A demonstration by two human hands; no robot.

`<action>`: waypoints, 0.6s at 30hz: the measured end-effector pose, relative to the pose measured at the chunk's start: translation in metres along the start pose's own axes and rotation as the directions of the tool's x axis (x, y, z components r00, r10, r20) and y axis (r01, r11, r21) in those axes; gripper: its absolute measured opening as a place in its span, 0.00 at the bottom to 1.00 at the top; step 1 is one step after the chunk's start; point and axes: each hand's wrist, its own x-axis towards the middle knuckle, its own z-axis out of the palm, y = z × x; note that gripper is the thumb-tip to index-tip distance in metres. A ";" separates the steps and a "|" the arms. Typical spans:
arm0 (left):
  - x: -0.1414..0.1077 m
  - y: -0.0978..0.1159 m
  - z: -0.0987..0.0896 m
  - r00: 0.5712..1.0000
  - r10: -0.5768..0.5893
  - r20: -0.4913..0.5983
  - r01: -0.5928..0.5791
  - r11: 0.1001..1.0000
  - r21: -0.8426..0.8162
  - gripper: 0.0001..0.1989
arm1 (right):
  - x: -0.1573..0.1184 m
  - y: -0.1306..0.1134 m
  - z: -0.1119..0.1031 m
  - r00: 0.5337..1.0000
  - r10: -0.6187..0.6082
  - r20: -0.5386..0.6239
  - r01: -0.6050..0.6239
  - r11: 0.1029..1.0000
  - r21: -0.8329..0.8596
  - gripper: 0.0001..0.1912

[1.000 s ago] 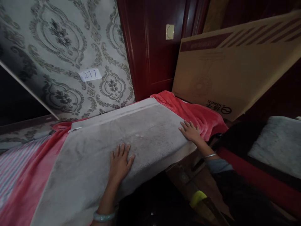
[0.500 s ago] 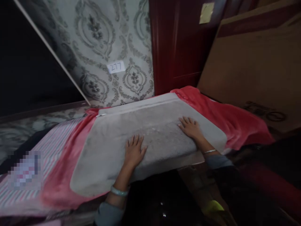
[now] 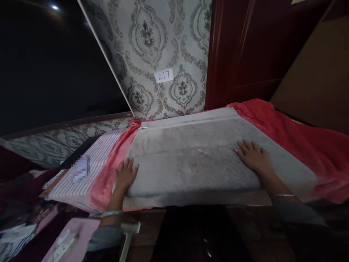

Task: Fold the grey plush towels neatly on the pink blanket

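Fingers (image 3: 242,146) loose, left hand (image 3: 125,178) and right hand (image 3: 255,159) flat on grey cloth (image 3: 188,167), carton (image 3: 317,80) beyond.

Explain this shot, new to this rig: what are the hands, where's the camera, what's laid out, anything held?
No robot here: these are a person's bare hands, seen by a camera on that person's head, looking forward and down. A grey fleecy cloth lies spread out, with red cloth showing at both ends and striped fabric farther left. The left hand is palm down at the grey cloth's left edge; the right hand is palm down toward its right side. Neither grips anything.
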 end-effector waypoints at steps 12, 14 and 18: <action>0.005 0.019 -0.016 0.985 0.101 -0.143 -0.104 0.995 -0.010 0.31 | 0.000 -0.002 -0.001 1.000 -0.005 0.019 0.005 1.000 0.000 0.34; 0.007 0.031 -0.015 0.971 0.224 -0.082 -0.226 0.974 -0.015 0.30 | 0.000 -0.001 0.000 1.000 -0.010 0.019 0.010 1.000 -0.002 0.35; 0.015 0.027 -0.009 0.992 0.126 -0.002 -0.126 0.991 -0.041 0.31 | 0.001 -0.002 0.000 1.000 -0.011 0.024 0.011 1.000 -0.023 0.34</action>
